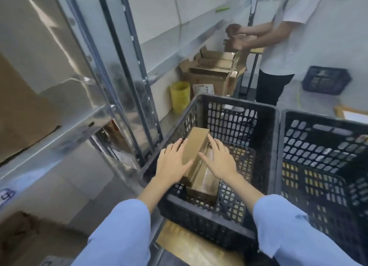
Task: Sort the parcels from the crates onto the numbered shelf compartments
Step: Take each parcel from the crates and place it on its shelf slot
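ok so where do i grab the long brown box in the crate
Take the long brown box by its two long sides near the middle, from above. It is narrow and lies tilted inside the black crate, whose walls block a sideways reach. The left hand and right hand flank it.

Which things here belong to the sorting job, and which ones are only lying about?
Job: left hand, right hand, brown parcel, black crate holding it, second black crate, metal shelf.
Lying about: yellow bin, open carton, far dark crate.
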`<action>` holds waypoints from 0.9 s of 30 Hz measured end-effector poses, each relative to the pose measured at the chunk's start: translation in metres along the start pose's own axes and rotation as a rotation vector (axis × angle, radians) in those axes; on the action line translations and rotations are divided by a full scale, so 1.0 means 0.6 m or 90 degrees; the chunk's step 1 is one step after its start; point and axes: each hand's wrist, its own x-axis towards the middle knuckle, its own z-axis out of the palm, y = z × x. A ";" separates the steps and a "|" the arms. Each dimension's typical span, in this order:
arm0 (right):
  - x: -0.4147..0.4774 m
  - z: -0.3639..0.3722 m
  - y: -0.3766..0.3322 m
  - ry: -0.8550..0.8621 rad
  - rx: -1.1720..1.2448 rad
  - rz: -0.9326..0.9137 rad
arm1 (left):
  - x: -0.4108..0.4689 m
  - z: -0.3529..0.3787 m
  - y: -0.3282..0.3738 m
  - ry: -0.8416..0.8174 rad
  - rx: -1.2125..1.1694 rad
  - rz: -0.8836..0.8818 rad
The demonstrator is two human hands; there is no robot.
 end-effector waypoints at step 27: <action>-0.020 0.089 0.026 -0.154 0.178 0.126 | 0.062 0.109 -0.034 -0.291 -0.258 -0.048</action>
